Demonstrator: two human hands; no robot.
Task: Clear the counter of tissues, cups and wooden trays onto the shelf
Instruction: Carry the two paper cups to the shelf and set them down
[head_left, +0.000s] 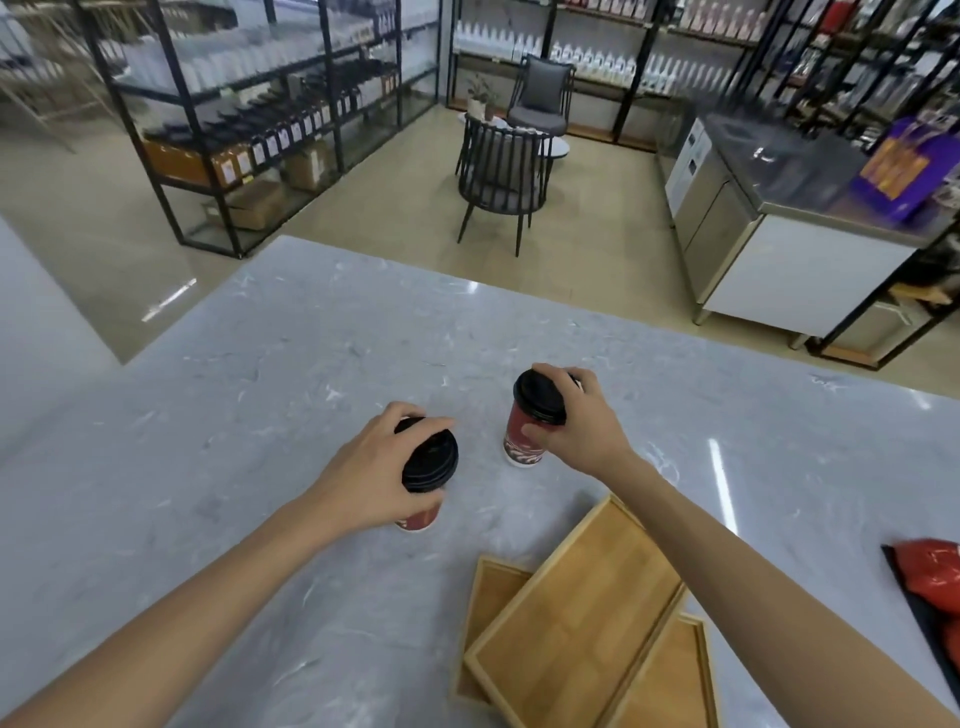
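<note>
Two red paper cups with black lids stand on the grey marble counter. My left hand is wrapped around the near cup from its left side, fingers over the lid. My right hand grips the far cup from the right, just under its lid. Both cup bases look close to the counter top; I cannot tell whether they touch it. Two wooden trays lie near the front edge, one stacked askew on the other, under my right forearm. No tissues are in view.
A black tray with red packets sits at the counter's right edge. Beyond the counter are a tiled floor, dark chairs, black metal shelves of bottles at left and back, and a steel cabinet at right.
</note>
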